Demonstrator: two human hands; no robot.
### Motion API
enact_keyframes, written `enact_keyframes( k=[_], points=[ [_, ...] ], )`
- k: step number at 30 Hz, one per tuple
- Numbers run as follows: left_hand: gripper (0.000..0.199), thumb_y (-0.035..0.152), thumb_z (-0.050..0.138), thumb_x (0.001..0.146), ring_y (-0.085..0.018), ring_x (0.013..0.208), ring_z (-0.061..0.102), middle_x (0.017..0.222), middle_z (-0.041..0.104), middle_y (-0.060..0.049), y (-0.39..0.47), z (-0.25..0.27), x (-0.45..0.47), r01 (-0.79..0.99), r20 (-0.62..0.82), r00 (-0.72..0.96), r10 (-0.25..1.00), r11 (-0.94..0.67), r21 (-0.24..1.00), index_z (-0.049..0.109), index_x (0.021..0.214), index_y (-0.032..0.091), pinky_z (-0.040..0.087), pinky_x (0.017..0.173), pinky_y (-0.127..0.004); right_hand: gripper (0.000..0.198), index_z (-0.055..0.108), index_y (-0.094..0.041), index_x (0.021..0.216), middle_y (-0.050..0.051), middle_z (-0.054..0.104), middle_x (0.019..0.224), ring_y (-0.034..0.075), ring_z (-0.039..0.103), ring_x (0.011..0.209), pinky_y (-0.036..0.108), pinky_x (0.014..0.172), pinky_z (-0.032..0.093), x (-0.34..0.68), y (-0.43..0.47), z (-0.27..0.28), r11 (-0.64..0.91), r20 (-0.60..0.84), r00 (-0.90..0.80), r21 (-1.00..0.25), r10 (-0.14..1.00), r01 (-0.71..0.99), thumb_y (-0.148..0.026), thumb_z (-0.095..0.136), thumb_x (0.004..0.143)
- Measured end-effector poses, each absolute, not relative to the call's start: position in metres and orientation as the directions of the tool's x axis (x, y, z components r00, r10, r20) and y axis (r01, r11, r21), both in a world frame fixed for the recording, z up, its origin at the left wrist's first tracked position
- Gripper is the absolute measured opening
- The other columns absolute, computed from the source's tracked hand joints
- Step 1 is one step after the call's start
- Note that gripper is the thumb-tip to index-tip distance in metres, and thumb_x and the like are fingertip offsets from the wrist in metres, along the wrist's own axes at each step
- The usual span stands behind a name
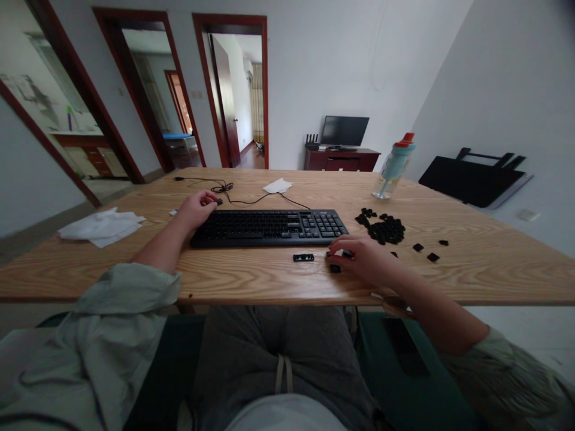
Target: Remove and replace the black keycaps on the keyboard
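A black keyboard lies across the middle of the wooden table, with most of its keys in place. At its far left corner, my left hand pinches a small dark keycap. My right hand is closed low over the table by the keyboard's near right corner. Between its fingers a dark piece that looks like a keycap shows, beside something whitish; the fingers partly hide both. In front of the keyboard lie a long keycap, underside up, and a smaller loose keycap.
A pile of black keycaps sits right of the keyboard, with a few strays beyond. A water bottle stands behind it. White tissues lie at the left, another tissue at the back. The coiled cable runs behind the keyboard.
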State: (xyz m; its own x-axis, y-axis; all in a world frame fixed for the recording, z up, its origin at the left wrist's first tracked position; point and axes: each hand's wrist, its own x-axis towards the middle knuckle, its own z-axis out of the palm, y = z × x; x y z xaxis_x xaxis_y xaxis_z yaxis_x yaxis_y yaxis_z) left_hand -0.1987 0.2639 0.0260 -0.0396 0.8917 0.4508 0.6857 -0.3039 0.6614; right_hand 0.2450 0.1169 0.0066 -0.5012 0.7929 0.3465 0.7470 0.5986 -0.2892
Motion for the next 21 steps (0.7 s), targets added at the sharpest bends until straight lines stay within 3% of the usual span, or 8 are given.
enact_keyframes(
  k=[6,14,18,21],
  points=[
    [0.026,0.034,0.063,0.069,-0.017,0.064,0.050,0.072,0.060,-0.001,0.262,0.025,-0.198,0.702,0.451,0.008,0.893,-0.326,0.633,0.068,0.091,0.020,0.038,0.061,-0.028,0.017,0.076,-0.024,0.095,0.004,0.074,0.083,0.019,0.067,0.072,0.029,0.063,0.048,0.240,0.115,0.010,0.521,0.268,-0.456,-0.275,0.849,0.808,-0.035,0.063,0.092],
    [0.027,0.033,0.061,0.070,-0.017,0.066,0.050,0.077,0.061,-0.003,0.260,0.026,-0.196,0.720,0.441,0.000,0.897,-0.306,0.623,0.067,0.093,0.019,0.039,0.061,-0.028,0.019,0.078,-0.024,0.092,0.007,0.076,0.103,0.022,0.070,0.090,0.034,0.082,0.054,0.243,0.118,0.002,0.631,0.321,-0.549,-0.271,0.771,0.727,-0.031,0.060,0.094],
    [0.026,0.033,0.061,0.071,-0.017,0.066,0.050,0.077,0.061,-0.002,0.257,0.028,-0.194,0.727,0.452,0.010,0.892,-0.317,0.609,0.067,0.092,0.019,0.039,0.061,-0.028,0.023,0.077,-0.023,0.098,0.010,0.073,0.108,0.022,0.070,0.088,0.034,0.077,0.054,0.245,0.106,0.010,0.615,0.373,-0.510,-0.259,0.775,0.745,-0.033,0.057,0.095],
    [0.026,0.035,0.061,0.073,-0.017,0.067,0.051,0.079,0.062,-0.003,0.251,0.031,-0.189,0.709,0.486,0.052,0.872,-0.375,0.597,0.066,0.092,0.019,0.040,0.062,-0.029,0.023,0.077,-0.023,0.104,0.009,0.072,0.102,0.021,0.069,0.082,0.033,0.072,0.053,0.244,0.091,0.018,0.593,0.318,-0.515,-0.238,0.796,0.769,-0.033,0.060,0.092]
  ],
)
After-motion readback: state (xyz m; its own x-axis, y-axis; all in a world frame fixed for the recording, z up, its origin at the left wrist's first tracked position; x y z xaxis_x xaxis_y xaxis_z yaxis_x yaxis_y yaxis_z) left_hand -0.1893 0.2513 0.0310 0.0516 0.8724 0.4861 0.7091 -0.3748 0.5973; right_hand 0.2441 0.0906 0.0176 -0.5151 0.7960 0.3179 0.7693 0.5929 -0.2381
